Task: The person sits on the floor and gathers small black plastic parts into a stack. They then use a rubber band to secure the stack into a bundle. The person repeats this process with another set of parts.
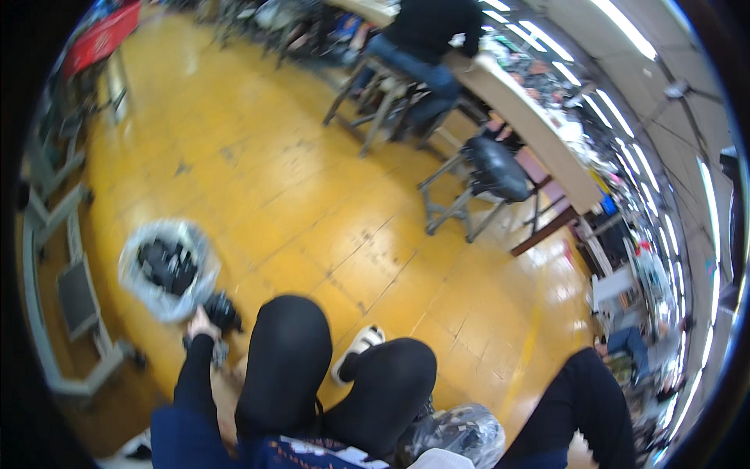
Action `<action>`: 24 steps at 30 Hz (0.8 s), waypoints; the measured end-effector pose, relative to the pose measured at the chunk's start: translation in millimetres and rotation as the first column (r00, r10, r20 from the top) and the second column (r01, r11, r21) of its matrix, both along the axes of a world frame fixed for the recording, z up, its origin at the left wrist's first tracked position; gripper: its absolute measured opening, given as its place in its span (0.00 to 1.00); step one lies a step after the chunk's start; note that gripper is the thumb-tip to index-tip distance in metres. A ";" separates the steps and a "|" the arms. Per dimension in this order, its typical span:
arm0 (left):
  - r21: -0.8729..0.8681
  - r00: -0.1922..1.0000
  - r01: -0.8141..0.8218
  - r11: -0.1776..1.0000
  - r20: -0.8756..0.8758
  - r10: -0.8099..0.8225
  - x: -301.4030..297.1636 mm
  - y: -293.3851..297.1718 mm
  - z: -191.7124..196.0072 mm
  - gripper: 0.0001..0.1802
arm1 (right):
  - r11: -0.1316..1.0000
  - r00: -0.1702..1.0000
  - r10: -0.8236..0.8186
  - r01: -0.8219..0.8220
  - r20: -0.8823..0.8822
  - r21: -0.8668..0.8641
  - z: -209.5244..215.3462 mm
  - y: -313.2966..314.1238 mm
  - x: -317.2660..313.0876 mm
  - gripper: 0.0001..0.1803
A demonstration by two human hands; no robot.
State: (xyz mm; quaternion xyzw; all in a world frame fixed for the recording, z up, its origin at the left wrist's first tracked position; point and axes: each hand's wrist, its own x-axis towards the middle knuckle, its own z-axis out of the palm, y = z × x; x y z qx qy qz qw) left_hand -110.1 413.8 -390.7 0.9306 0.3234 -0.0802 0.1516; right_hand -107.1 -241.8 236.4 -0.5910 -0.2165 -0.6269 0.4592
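Note:
My left hand reaches down on the left, beside the near edge of a bin lined with a clear plastic bag. Several black, flat-looking pieces fill the bag's inside. The hand seems closed on a black bundle just to its right; blur hides the fingertips and the bundle's exact kind. A dark sleeve covers that forearm, with something band-like at the wrist. My right arm is bent at the lower right in a black sleeve, its hand outside the picture.
A clear plastic bag with contents stands by my right leg. Left is a grey metal machine frame with a pedal. Ahead are a black-seated stool, a long workbench, a seated person and a red tray.

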 end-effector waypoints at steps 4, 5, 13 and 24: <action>-0.188 0.987 -0.096 0.977 -0.148 0.068 7.6 -50.8 12.2 0.65 | 0.940 0.937 0.336 -0.340 0.101 0.035 5.6 -17.3 23.0 0.21; -0.248 0.979 -0.115 0.962 -0.193 0.067 14.0 -79.4 20.0 0.64 | 0.894 0.894 0.446 -0.447 0.045 0.008 13.6 -12.6 40.6 0.21; -0.545 0.972 0.232 0.806 0.158 -0.174 117.7 -96.5 59.9 0.57 | 0.852 0.212 -0.210 -0.438 -0.954 -0.285 -285.5 -19.1 245.1 0.16; -0.998 0.998 -0.057 0.003 -0.057 -0.001 196.9 -270.7 54.9 0.44 | 0.607 -0.243 -0.101 -0.783 -0.965 0.133 -482.8 111.8 168.2 0.16</action>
